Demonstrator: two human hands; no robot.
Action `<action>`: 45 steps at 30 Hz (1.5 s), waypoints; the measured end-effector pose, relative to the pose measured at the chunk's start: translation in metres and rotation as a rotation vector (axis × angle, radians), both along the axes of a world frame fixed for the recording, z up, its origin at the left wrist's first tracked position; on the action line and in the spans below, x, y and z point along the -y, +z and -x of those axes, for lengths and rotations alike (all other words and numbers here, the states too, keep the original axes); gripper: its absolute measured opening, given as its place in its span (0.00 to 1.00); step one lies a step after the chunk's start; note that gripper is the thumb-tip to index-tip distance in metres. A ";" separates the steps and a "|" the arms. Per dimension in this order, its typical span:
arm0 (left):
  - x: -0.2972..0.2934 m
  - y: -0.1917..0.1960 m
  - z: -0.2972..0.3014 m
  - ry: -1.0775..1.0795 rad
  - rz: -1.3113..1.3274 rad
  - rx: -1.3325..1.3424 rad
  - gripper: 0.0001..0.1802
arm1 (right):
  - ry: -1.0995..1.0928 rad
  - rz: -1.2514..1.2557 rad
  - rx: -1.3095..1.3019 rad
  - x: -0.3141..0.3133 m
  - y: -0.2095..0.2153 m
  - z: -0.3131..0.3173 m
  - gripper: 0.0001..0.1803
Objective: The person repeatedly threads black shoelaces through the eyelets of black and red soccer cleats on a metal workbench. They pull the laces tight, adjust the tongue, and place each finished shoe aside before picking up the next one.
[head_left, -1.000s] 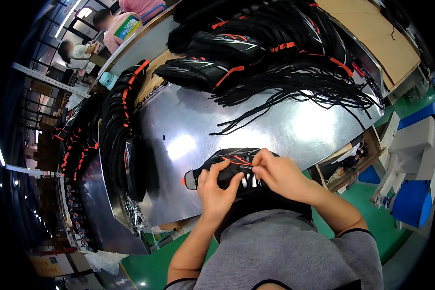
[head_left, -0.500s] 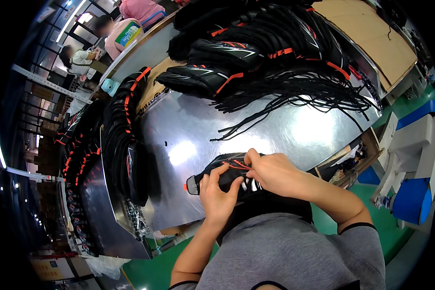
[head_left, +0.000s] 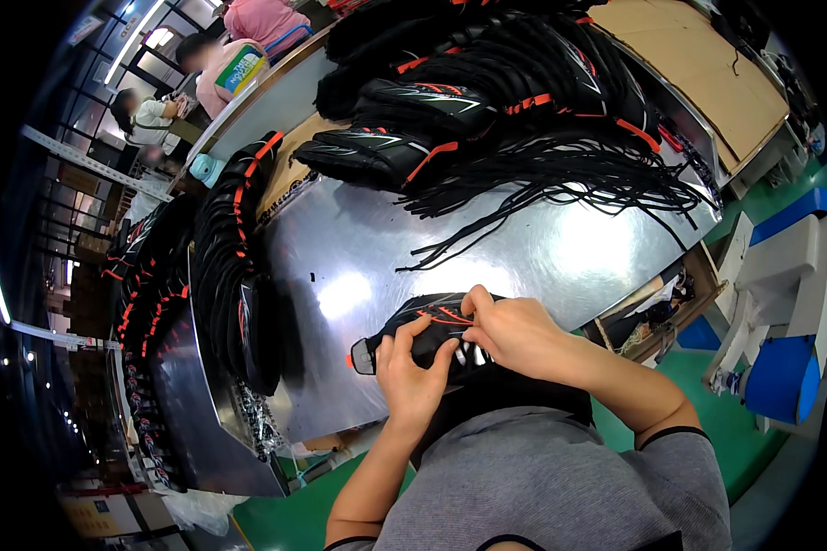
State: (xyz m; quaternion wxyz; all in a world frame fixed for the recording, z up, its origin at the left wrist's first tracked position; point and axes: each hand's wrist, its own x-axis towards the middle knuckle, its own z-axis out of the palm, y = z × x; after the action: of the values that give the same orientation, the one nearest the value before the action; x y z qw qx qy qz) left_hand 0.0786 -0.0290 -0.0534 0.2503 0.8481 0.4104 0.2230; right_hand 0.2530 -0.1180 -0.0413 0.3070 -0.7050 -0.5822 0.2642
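A black shoe upper (head_left: 398, 321) with red and white markings lies on its side at the table's near edge, a grey patch and a small red tab at its left end. My left hand (head_left: 408, 375) is closed on its middle, thumb and fingers curled against the material. Over its right part, my right hand (head_left: 513, 334) has thumb and fingertips pinched together at the eyelet area. Whether a lace end is between those fingertips is too small to make out. Black laces (head_left: 560, 179) lie in a loose bundle farther back on the table.
The shiny metal table (head_left: 340, 243) carries a large pile of black and red uppers (head_left: 450, 106) at the back. A curved row of uppers (head_left: 230, 220) stands on the left. Cardboard (head_left: 698, 73) lies at the far right, above a white-and-blue chair (head_left: 786, 303). Co-workers (head_left: 234, 69) sit at the far left.
My right hand's fingers have shifted slightly at the eyelet area. My left hand keeps its hold, and the upper stays in nearly the same place.
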 end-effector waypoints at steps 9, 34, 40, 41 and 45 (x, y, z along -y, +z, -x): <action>0.003 0.000 0.002 -0.076 0.102 -0.044 0.19 | 0.136 0.010 0.199 -0.024 -0.007 0.016 0.23; -0.060 0.023 0.009 -0.388 1.332 0.517 0.30 | -0.444 -0.498 0.098 -0.010 -0.062 -0.017 0.06; -0.027 0.030 -0.002 -0.052 0.529 0.217 0.24 | -0.427 -0.427 -0.243 0.004 -0.044 -0.029 0.09; -0.015 0.033 0.006 -0.084 0.267 0.201 0.23 | -0.353 -0.255 -0.185 0.024 -0.024 -0.030 0.10; 0.007 0.040 -0.005 -0.372 -0.299 0.022 0.20 | -0.329 -0.185 -0.006 0.053 -0.044 0.003 0.12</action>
State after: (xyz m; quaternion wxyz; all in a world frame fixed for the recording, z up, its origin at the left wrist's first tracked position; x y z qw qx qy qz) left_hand 0.0834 -0.0358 -0.0133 0.1632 0.9341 0.2069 0.2407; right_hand 0.2501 -0.1712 -0.0851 0.4115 -0.7587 -0.4798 0.1579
